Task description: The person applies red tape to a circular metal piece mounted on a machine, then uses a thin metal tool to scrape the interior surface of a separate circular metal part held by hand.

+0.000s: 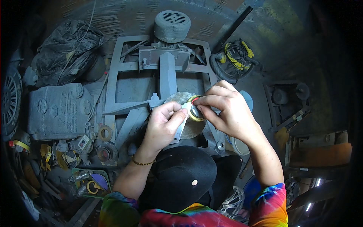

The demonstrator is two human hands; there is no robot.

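Observation:
My left hand point(166, 123) is closed on a pale flat strip point(182, 130), thumb on top, its narrow end reaching down toward my knee. Right beside it is a yellow ring point(195, 118) that looks like a roll of tape, touching or nearly touching the strip's upper end. The fingers of my right hand point(227, 109) are pinched together at the ring's upper right rim, where a bit of red shows; their tips partly hide it. Beneath both hands lies a round grey plate point(193, 130), partly covered by them.
A metal frame point(112, 90) carrying an electric motor point(172, 27) stands ahead. Dusty grey casing point(56, 111) and a brown tape roll point(105, 133) are left. A black hose with yellow parts point(238, 56) lies far right; a white bucket point(239, 145) is near my right forearm. My knee point(177, 170) is below.

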